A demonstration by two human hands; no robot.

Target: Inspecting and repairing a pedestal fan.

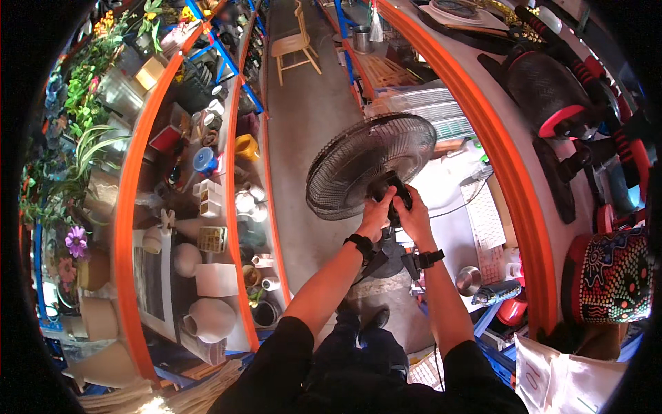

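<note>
A black fan (338,165) with a round wire guard is in front of me, tilted so its cage leans away over the aisle. My left hand (377,215) and my right hand (414,218) close around the dark motor housing behind the cage, side by side. The thumbs lie along its back. Below the hands, the fan's stand and round base (383,262) show partly between my forearms. The undersides of my fingers are hidden by the housing.
Orange-edged shelves (131,228) line my left, holding a white round vase (209,320), pots and plants. On the right shelf are a patterned drum (610,279) and black-and-red gear (552,93). A wooden chair (295,45) stands down the aisle.
</note>
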